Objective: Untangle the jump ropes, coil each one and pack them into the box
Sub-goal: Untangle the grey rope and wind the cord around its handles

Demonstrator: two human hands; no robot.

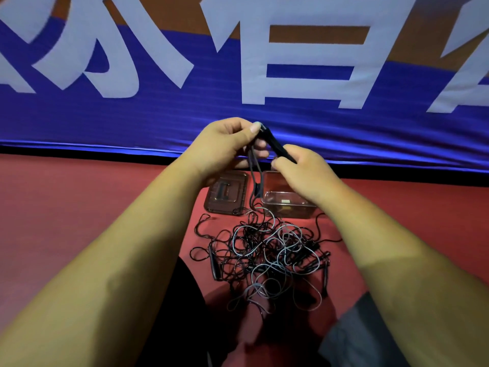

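Tangle of black and grey jump ropes [264,255] lies on the red floor [79,207]. Clear plastic box [288,207] sits at 1 o'clock from the tangle, just beside it; lid [227,193] lies flat at 11 o'clock. One black handle [277,148] is raised at 12 o'clock: right hand [304,170] grips its lower end, left hand [227,147] pinches its upper end, cords hanging to the tangle. Blue banner [158,115] stands behind
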